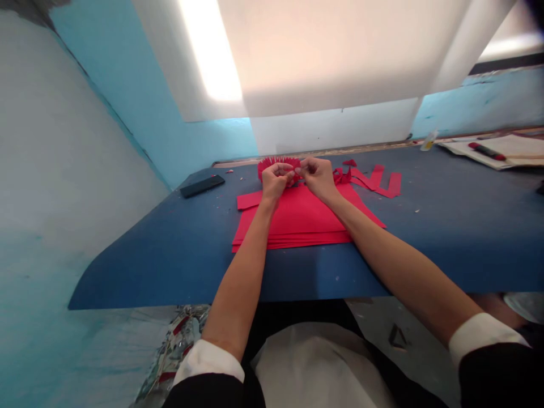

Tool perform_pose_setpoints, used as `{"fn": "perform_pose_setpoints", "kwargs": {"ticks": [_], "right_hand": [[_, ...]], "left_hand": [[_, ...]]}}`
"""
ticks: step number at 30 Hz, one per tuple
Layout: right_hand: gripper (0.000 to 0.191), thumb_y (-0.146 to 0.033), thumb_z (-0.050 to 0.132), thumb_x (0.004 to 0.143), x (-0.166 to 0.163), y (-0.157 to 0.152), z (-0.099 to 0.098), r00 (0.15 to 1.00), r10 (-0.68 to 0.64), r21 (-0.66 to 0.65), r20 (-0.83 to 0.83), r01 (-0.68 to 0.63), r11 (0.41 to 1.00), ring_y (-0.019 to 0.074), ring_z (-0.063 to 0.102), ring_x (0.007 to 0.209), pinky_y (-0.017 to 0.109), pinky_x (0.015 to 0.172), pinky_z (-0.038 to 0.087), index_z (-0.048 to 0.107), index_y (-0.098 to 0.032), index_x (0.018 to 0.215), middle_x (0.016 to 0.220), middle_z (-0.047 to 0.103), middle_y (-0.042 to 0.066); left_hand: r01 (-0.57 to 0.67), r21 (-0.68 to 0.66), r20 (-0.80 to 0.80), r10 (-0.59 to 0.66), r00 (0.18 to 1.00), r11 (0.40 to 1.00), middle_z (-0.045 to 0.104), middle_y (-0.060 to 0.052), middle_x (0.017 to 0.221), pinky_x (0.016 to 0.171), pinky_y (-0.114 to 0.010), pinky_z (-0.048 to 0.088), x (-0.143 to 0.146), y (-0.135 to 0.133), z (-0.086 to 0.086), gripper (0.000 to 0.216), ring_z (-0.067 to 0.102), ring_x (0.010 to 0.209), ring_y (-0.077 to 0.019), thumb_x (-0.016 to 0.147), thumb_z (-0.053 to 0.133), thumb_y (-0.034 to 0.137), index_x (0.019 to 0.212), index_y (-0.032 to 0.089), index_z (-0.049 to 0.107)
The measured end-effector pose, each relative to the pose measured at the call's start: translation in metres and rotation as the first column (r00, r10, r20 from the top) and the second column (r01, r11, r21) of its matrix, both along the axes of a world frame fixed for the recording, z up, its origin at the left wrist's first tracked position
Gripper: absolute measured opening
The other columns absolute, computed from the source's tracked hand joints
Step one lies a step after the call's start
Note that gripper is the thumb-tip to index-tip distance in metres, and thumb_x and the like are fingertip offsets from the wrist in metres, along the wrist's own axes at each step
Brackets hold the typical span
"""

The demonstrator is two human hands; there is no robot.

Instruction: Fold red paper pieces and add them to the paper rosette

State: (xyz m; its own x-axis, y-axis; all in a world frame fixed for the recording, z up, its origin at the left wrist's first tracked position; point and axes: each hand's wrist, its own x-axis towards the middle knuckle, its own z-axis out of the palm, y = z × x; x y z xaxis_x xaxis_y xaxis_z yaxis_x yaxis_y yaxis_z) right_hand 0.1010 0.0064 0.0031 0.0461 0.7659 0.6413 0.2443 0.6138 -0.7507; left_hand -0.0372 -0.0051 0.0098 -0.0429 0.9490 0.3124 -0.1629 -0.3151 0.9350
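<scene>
My left hand (275, 179) and my right hand (315, 175) meet at the far side of a stack of red paper sheets (297, 218) on the blue table (425, 226). Both hands are closed, pinching a small red folded or fringed paper piece (276, 163) between them. The piece fans out behind my left fingers. What the right fingertips hold is small and partly hidden.
A black phone (202, 186) lies to the left. Cut red paper strips (376, 180) lie right of my hands. A glue bottle (428, 141), white papers and a red-black pen (487, 151) sit at the far right. Scraps litter the floor below.
</scene>
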Motion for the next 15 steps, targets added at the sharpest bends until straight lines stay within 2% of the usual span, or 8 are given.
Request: {"fn": "perform_pose_setpoints", "kwargs": {"ticks": [5, 8, 15], "right_hand": [[0.022, -0.03, 0.077, 0.078, 0.0036, 0.002, -0.0019, 0.999, -0.004, -0.002, 0.034, 0.004, 1.0, 0.0122, 0.041, 0.059, 0.03, 0.058, 0.031, 0.06, -0.022, 0.067, 0.058, 0.051, -0.005], [0.021, -0.03, 0.075, 0.077, 0.0049, 0.0029, -0.0029, 0.999, -0.012, 0.0, 0.048, 0.012, 1.0, 0.0123, 0.042, 0.058, 0.031, 0.058, 0.031, 0.06, -0.022, 0.066, 0.057, 0.052, -0.004], [0.028, -0.04, 0.077, 0.078, 0.004, 0.0028, -0.003, 0.999, -0.007, 0.006, 0.041, 0.007, 1.0, 0.0129, 0.041, 0.058, 0.031, 0.057, 0.03, 0.059, -0.023, 0.065, 0.057, 0.051, -0.003]], "left_hand": [[-0.048, 0.012, -0.122, 0.049, 0.991, 0.999, 0.059, 0.005, 0.051, 0.051, -0.022, 0.04, 0.0005, 0.0001, 0.0005, 0.017, 0.054, 0.047, -0.0095, 0.079, 0.071, 0.001, 0.074, 0.017, 0.069], [-0.018, 0.002, -0.173, 0.018, 0.985, 1.0, 0.063, 0.002, 0.053, 0.051, -0.023, 0.04, 0.001, -0.0014, 0.0012, 0.022, 0.053, 0.046, -0.0086, 0.082, 0.069, 0.001, 0.065, 0.016, 0.067], [0.032, -0.003, -0.108, -0.032, 0.994, 0.999, 0.064, 0.002, 0.053, 0.05, -0.021, 0.04, 0.0007, -0.0003, 0.0006, 0.028, 0.053, 0.045, -0.0074, 0.082, 0.066, 0.0, 0.06, 0.017, 0.063]]}}
